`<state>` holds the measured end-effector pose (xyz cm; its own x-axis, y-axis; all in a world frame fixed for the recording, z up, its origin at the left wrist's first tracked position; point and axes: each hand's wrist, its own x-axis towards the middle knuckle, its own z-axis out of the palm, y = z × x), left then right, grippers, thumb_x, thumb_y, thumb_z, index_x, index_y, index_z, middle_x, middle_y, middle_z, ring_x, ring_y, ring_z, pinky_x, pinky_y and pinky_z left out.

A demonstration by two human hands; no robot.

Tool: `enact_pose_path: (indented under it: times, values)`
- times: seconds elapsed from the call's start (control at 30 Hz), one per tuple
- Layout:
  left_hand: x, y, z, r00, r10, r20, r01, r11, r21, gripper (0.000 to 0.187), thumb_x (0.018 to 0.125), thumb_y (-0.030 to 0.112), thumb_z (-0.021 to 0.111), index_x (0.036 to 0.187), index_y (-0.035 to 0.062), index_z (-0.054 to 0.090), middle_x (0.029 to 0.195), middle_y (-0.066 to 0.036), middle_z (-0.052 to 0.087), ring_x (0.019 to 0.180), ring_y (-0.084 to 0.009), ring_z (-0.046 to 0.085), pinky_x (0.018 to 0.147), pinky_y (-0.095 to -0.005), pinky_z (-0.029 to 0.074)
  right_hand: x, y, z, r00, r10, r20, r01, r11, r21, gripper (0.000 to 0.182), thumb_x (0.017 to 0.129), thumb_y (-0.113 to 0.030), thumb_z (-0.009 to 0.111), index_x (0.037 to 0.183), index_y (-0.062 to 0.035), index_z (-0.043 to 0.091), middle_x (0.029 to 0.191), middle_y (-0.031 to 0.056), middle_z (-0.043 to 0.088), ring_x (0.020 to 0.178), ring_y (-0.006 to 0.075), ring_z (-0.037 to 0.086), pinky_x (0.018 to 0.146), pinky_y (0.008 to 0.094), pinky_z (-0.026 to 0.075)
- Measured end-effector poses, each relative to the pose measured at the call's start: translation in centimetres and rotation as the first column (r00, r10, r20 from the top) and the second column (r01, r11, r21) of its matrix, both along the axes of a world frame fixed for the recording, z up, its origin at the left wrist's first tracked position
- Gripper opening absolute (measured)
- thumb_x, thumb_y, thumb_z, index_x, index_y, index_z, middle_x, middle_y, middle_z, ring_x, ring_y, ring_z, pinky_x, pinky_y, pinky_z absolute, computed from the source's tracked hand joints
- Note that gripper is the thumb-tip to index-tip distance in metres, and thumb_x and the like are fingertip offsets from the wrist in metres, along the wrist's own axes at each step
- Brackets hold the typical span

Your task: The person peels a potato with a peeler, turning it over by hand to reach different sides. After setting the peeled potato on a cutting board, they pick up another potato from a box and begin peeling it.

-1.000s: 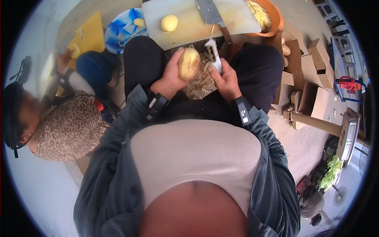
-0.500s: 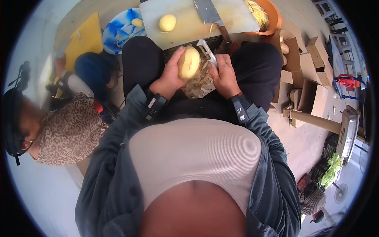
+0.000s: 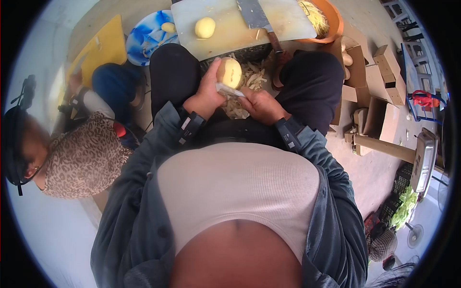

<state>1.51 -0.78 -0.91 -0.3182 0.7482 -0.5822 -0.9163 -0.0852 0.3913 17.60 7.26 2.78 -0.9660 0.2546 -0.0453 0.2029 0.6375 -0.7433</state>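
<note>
My left hand [image 3: 207, 94] is wrapped round a large potato [image 3: 229, 72], mostly peeled and pale yellow with a brownish streak on its face. In my right hand [image 3: 263, 104] is a whitish peeler [image 3: 230, 90], its head lying across the lower end of the potato. Beneath both hands, between my knees, is a heap of potato peelings [image 3: 252, 77]. Just beyond, a cutting board [image 3: 230, 36] bears a peeled potato [image 3: 205, 28] and a cleaver [image 3: 253, 14] with a wooden handle.
An orange basin [image 3: 336, 24] of potato shreds stands beside the board. On the left are a blue-and-white basin [image 3: 139, 53], a yellow board [image 3: 103, 48] and a co-worker in a leopard-print top [image 3: 89, 156]. Cardboard boxes [image 3: 379, 122], one holding potatoes, and a scale [image 3: 423, 161] are on the right.
My right hand has moved left and down, bringing the peeler from beside the potato onto its lower end. The potato has stayed in my left hand, slightly shifted.
</note>
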Motion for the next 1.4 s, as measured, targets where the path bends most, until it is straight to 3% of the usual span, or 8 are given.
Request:
enact_pose_path:
  times: [0.17, 0.33, 0.43, 0.9, 1.1, 1.17, 1.27, 1.4]
  values:
    - [-0.5, -0.1, 0.2, 0.997, 0.013, 0.076, -0.014, 1.000, 0.024, 0.039, 0.092, 0.044, 0.051, 0.113, 0.0122, 0.059, 0.106, -0.007, 0.065, 0.096, -0.0263, 0.062, 0.082, -0.0492, 0.050, 0.1, 0.2, 0.9, 0.995, -0.003, -0.102, -0.010, 0.992, -0.123, 0.018, 0.094, -0.020, 0.051, 0.094, -0.0021, 0.054, 0.073, 0.0218, 0.058, 0.071, 0.0400, 0.058, 0.062, 0.0402, 0.047]
    - [-0.2, -0.1, 0.7, 0.995, -0.091, 0.045, 0.088, 0.993, 0.073, 0.037, 0.092, 0.043, 0.051, 0.114, 0.0137, 0.058, 0.106, -0.007, 0.064, 0.095, -0.0249, 0.062, 0.079, -0.0487, 0.051, -0.1, 1.0, 1.7, 0.933, -0.347, -0.096, 0.326, 0.927, -0.184, 0.020, 0.093, -0.020, 0.050, 0.091, -0.0003, 0.051, 0.074, 0.0254, 0.059, 0.074, 0.0430, 0.059, 0.063, 0.0464, 0.046]
    - [0.7, -0.1, 1.7, 0.996, -0.091, -0.006, 0.091, 0.996, 0.016, 0.031, 0.093, 0.037, 0.053, 0.108, 0.0104, 0.060, 0.101, -0.007, 0.065, 0.092, -0.0222, 0.063, 0.082, -0.0387, 0.051, -0.1, 1.1, 0.1, 0.937, -0.310, -0.160, 0.307, 0.951, -0.042, 0.019, 0.094, -0.019, 0.051, 0.089, -0.0009, 0.050, 0.067, 0.0232, 0.053, 0.067, 0.0416, 0.056, 0.057, 0.0415, 0.043]
    - [-0.5, -0.1, -1.0, 0.997, -0.039, 0.060, 0.037, 0.999, 0.034, 0.040, 0.091, 0.045, 0.053, 0.111, 0.0110, 0.058, 0.101, -0.008, 0.065, 0.089, -0.0267, 0.063, 0.079, -0.0461, 0.051, 0.4, 0.1, -0.9, 0.998, 0.026, -0.062, -0.028, 0.999, -0.036, 0.017, 0.092, -0.019, 0.053, 0.093, -0.0024, 0.055, 0.074, 0.0225, 0.057, 0.071, 0.0421, 0.057, 0.062, 0.0417, 0.047]
    - [-0.5, -0.1, 1.7, 0.992, -0.028, 0.119, 0.025, 0.999, 0.029, 0.042, 0.091, 0.047, 0.051, 0.112, 0.0101, 0.057, 0.101, -0.011, 0.063, 0.091, -0.0314, 0.061, 0.077, -0.0462, 0.051, 0.8, 0.4, -1.1, 0.960, -0.031, -0.277, -0.023, 0.981, -0.191, 0.016, 0.095, -0.021, 0.051, 0.094, -0.0048, 0.054, 0.063, 0.0106, 0.055, 0.053, 0.0227, 0.055, 0.052, 0.0341, 0.045]
    - [-0.1, -0.1, 2.3, 0.998, 0.029, 0.060, -0.024, 0.996, -0.083, 0.043, 0.091, 0.047, 0.050, 0.112, 0.0097, 0.056, 0.103, -0.012, 0.063, 0.093, -0.0325, 0.060, 0.078, -0.0455, 0.051, 1.0, 0.9, -0.9, 0.925, -0.366, -0.100, 0.183, 0.661, -0.728, 0.015, 0.097, -0.022, 0.050, 0.091, -0.0088, 0.053, 0.057, -0.0013, 0.044, 0.045, 0.0076, 0.039, 0.041, 0.0242, 0.034]
    - [-0.3, -0.1, 1.6, 0.993, -0.111, 0.027, 0.111, 0.994, 0.008, 0.042, 0.091, 0.047, 0.049, 0.114, 0.0114, 0.057, 0.108, -0.011, 0.062, 0.098, -0.0321, 0.059, 0.081, -0.0453, 0.049, 0.5, 1.9, -0.8, 0.812, -0.582, 0.044, 0.274, 0.314, -0.909, 0.016, 0.098, -0.024, 0.049, 0.088, -0.0115, 0.051, 0.057, -0.0070, 0.035, 0.044, 0.0022, 0.029, 0.038, 0.0187, 0.024]
    - [0.2, -0.1, 1.8, 0.984, -0.170, 0.047, 0.166, 0.984, 0.069, 0.043, 0.091, 0.046, 0.050, 0.117, 0.0121, 0.056, 0.111, -0.011, 0.062, 0.101, -0.0319, 0.059, 0.082, -0.0456, 0.048, 0.7, 1.5, -1.9, 0.868, -0.490, -0.080, 0.360, 0.732, -0.579, 0.021, 0.096, -0.022, 0.048, 0.097, -0.0029, 0.055, 0.065, 0.0053, 0.054, 0.060, 0.0164, 0.054, 0.057, 0.0301, 0.043]
